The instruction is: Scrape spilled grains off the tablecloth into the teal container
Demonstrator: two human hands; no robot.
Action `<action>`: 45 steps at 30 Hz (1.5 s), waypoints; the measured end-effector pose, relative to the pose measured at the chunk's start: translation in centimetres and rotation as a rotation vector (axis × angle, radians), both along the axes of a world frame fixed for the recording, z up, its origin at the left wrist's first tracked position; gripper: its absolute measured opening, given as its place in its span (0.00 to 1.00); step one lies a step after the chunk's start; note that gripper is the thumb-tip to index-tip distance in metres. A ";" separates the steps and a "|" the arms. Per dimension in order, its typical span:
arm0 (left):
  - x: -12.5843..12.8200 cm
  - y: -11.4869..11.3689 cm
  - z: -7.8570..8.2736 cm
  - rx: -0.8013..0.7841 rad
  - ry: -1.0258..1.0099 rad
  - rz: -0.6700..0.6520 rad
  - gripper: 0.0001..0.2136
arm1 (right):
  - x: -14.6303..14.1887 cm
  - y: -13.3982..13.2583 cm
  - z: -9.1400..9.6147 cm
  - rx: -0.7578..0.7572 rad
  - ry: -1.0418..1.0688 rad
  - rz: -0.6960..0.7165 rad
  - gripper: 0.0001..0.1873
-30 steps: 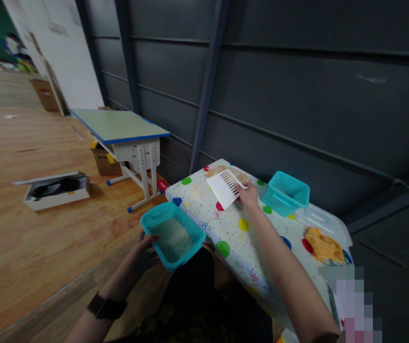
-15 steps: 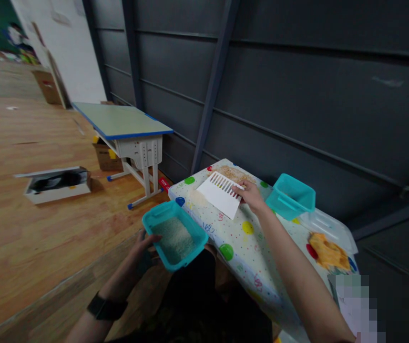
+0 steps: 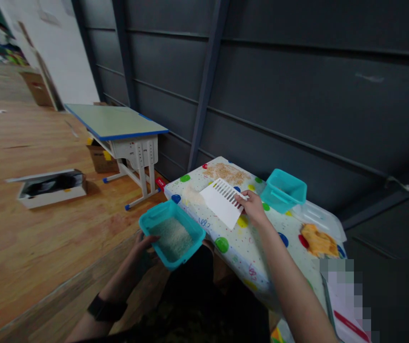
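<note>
My left hand (image 3: 146, 247) grips the near left side of a teal plastic container (image 3: 198, 237), its thumb over the rim. White grains that look like rice (image 3: 176, 240) cover the container's bottom, and it is held just off the table's front left edge. My right hand (image 3: 252, 207) is closed on a white slotted card (image 3: 222, 209), a comb-like sheet with a row of long slits. Pale grains (image 3: 193, 195) lie on the tablecloth left of the card. Behind it spreads a patch of brownish grains (image 3: 228, 173).
On the polka-dot tablecloth (image 3: 231, 259) stand a second teal container (image 3: 288, 202), a clear lid (image 3: 324, 216) and an orange cloth (image 3: 319, 240). A dark panelled wall (image 3: 297, 81) runs behind. A school desk (image 3: 118, 121) and a white open box (image 3: 52, 190) are to the left.
My right hand has drawn the slotted card slightly toward me, away from the brownish grains. My left hand still holds the container; the view has shifted a little.
</note>
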State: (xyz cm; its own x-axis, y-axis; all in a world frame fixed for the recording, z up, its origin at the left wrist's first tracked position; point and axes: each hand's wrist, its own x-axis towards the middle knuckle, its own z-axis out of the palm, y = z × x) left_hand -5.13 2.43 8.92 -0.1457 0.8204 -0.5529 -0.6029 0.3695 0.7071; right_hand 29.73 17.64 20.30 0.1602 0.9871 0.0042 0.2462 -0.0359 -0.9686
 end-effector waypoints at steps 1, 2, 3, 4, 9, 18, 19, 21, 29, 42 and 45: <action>0.2 -0.2 0.0 0.011 0.032 -0.012 0.30 | 0.0 -0.3 -0.1 0.001 0.025 -0.005 0.16; 0.4 -0.3 0.1 0.020 0.055 -0.026 0.29 | 0.0 -0.6 -0.2 0.003 0.048 -0.024 0.16; 0.5 -0.5 0.2 0.022 0.067 -0.039 0.27 | 0.1 -0.7 -0.3 0.009 0.067 -0.056 0.15; 0.7 -0.7 0.3 0.022 0.070 -0.049 0.27 | 0.2 -0.8 -0.3 0.016 0.079 -0.091 0.15; 1.4 -1.0 0.8 -0.015 0.078 -0.068 0.23 | 1.2 -0.9 -0.5 -0.015 0.057 -0.142 0.13; 2.2 -1.7 2.1 0.037 0.116 -0.094 0.23 | 0.9 -1.6 0.3 -0.082 0.145 0.078 0.13; 2.3 -1.8 2.3 0.044 0.117 -0.098 0.23 | 0.9 -1.6 0.4 -0.084 0.148 0.059 0.13; 2.4 -1.7 2.5 0.062 0.118 -0.109 0.24 | 0.9 -1.6 0.6 -0.093 0.151 0.026 0.13; 2.5 -1.4 3.2 0.030 0.132 -0.093 0.20 | -0.3 -2.5 0.4 -0.123 0.216 0.235 0.15; 2.3 -1.2 2.9 0.018 0.123 -0.093 0.19 | 0.0 -2.2 0.4 -0.100 0.234 0.237 0.17; 2.4 -1.3 3.3 0.015 0.128 -0.085 0.18 | 0.3 -2.0 0.7 -0.101 0.240 0.124 0.14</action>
State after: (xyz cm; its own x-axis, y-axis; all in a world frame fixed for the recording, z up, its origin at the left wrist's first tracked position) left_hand -2.78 1.16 12.25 -0.1440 0.8408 -0.5219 -0.4740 0.4043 0.7822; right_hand 29.99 15.68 20.98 0.0230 0.9927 -0.1188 0.0187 -0.1192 -0.9927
